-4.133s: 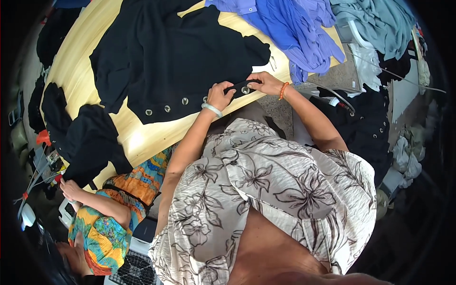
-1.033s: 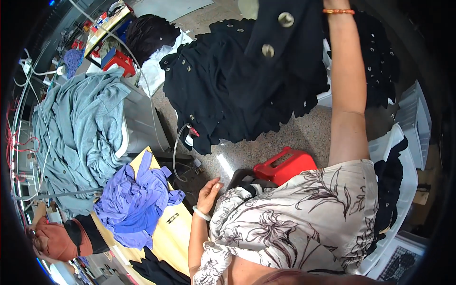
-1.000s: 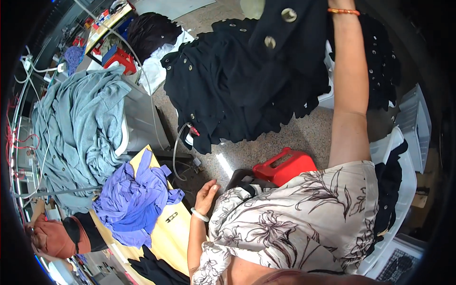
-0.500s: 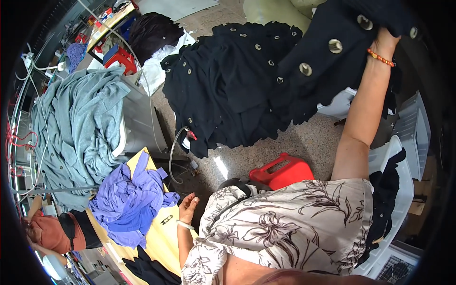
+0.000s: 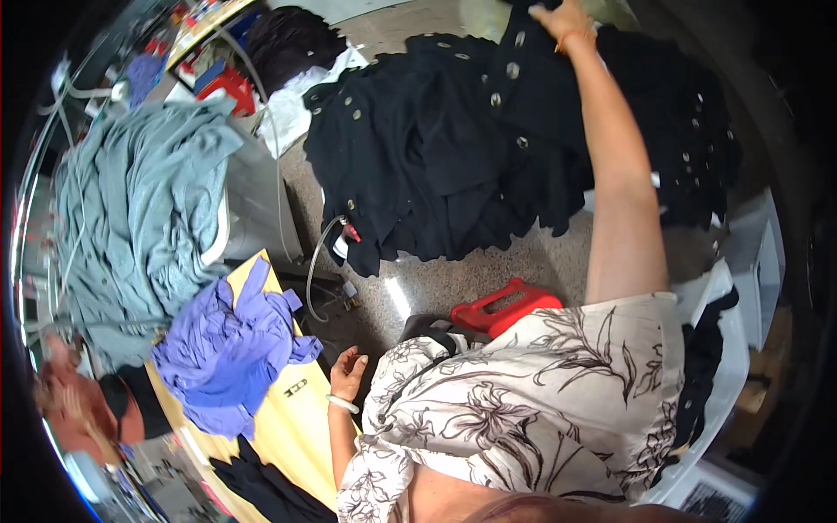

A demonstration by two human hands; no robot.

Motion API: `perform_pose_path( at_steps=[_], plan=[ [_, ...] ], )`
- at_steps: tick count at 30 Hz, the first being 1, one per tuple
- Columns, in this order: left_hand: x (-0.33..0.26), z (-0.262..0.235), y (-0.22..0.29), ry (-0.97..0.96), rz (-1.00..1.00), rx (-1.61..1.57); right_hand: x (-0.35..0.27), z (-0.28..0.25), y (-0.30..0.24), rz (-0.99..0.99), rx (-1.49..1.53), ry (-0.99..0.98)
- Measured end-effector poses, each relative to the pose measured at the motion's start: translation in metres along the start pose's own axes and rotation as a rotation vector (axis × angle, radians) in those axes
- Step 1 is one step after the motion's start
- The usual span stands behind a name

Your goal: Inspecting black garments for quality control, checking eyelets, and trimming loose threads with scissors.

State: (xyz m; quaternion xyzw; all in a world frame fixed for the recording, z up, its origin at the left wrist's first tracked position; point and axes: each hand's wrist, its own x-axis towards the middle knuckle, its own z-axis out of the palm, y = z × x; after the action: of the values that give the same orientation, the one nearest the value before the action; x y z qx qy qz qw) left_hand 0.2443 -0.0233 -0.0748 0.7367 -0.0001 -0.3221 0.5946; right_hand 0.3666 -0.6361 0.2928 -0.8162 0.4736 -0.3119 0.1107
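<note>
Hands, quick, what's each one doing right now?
Left hand: open, empty, beside the yellow table.
Right hand: on the black garment pile; grip cannot be told.

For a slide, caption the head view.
Right hand lays a black garment on a dark pile; left hand hangs empty.

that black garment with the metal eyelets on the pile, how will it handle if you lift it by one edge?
The black garment is probably floppy: it lies in soft folds under the right hand. The metal eyelets likely add some weight and could snag. Lifted by one edge, it would probably drag the rest along.
</note>
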Motion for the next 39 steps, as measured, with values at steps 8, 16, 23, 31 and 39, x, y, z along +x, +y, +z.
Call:
perform_pose_path(
  at_steps=[8, 16, 23, 31, 39],
  plan=[
    [-0.084, 0.004, -0.051, 0.305, -0.033, 0.121, -0.188, 0.173, -0.065, -1.023, 0.351, -0.406],
    [-0.163, 0.012, -0.102, 0.822, -0.125, -0.085, -0.459, 0.218, -0.114, -1.508, 0.589, -1.211],
    [-0.294, -0.028, -0.198, 1.516, -0.276, 0.185, -0.677, 0.154, -0.166, -1.925, 0.326, -1.567],
    [-0.42, -0.132, -0.286, 1.949, -0.485, 0.347, -0.896, 0.104, -0.218, -2.287, 0.539, -1.429],
    [-0.421, -0.158, -0.317, 1.783, -0.71, 0.491, -1.088, 0.075, -0.242, -2.314, 0.648, -1.208]
  ],
)
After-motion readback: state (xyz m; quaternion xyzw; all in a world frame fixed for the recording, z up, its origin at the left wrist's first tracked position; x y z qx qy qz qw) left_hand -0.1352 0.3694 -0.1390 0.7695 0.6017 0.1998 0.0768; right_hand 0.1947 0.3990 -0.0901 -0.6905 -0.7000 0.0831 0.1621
